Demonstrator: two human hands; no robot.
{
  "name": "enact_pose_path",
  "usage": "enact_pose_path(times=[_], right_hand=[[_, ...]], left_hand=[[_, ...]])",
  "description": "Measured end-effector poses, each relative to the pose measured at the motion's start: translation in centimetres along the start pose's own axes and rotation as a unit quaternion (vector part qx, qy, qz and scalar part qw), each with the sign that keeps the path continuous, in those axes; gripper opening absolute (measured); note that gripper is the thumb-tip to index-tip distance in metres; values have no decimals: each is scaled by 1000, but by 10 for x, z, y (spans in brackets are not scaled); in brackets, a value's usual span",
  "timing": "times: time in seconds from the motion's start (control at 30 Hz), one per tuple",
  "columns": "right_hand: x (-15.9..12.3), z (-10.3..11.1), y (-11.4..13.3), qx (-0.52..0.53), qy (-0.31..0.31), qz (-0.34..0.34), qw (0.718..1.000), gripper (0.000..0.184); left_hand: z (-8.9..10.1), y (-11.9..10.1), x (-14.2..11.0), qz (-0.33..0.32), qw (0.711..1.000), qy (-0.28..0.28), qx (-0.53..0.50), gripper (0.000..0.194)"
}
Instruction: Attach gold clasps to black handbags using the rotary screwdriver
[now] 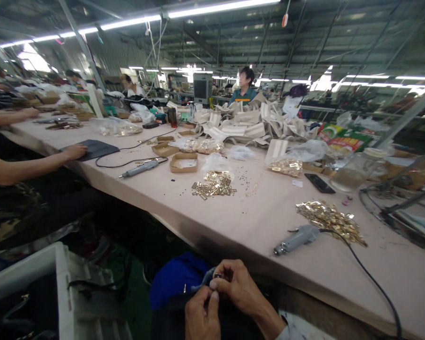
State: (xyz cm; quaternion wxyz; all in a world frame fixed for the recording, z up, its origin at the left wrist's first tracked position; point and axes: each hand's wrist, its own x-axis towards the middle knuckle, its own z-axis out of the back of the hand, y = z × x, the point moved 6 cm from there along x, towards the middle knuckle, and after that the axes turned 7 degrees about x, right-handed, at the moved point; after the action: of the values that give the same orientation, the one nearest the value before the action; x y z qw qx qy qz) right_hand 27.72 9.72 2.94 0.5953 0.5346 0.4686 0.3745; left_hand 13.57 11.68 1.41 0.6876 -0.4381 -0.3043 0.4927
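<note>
- Right there between the fingertips, beyond the near edge of the table (230, 208), a small dark piece (218, 276), low over dark material (173, 302).
- Pinching it, thumb against finger, with the right hand (239, 289); meeting those fingertips with the left hand (202, 314), pinched together too, exact hold hidden.
- Looking dark with a pale glint, mostly covered by fingers; just beside, a blue-grey strip (206, 279).
- Up by the near edge, to the right, a grey power screwdriver (299, 239).
</note>
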Motion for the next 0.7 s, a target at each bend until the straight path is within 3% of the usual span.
enact_pose_path(times=[0.33,0.7], right_hand=[[2,-1,-3,-12,-37,21,999,37],[5,-2,-17,3,-48,-28,998,52]], left_hand=[[-1,-1,0,0,1000,11,-3,39],[-7,11,2,-3,999,15,28,40]])
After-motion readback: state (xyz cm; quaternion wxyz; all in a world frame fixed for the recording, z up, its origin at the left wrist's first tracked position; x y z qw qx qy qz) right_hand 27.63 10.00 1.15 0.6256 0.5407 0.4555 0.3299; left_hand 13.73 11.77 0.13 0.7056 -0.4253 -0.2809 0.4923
